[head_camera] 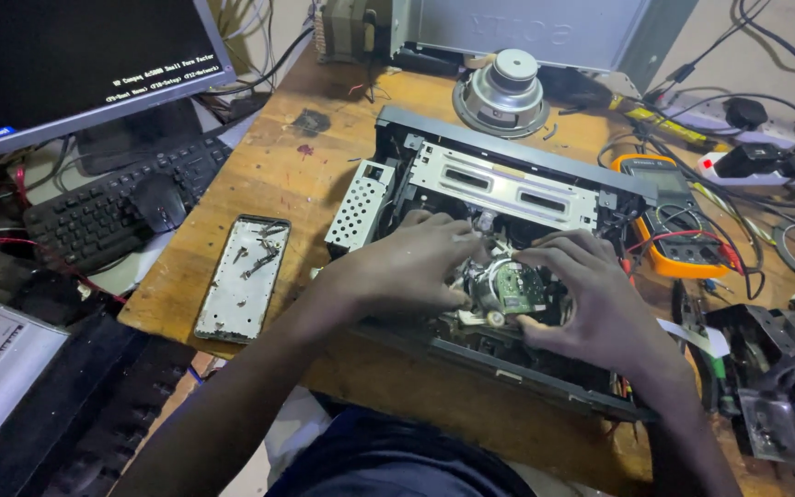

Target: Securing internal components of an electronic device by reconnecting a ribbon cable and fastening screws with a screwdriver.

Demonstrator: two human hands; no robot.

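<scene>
Mechanism removal step: left hand point(416, 262) and right hand point(591, 299) closed around small green circuit board point(517, 287) inside opened player chassis point(499, 184); next, lift evenly, clear of wires

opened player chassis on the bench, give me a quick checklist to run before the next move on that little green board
1. Both hands on the part: left hand and right hand meet at the small green circuit board: ok.
2. Top cover off the opened player chassis: ok.
3. Removed screws kept in the metal tray: ok.
4. Multimeter beside the chassis: ok.
5. Unit unplugged: cannot tell.
6. Red leads clear of the right hand: not ok, they run close by.
</scene>
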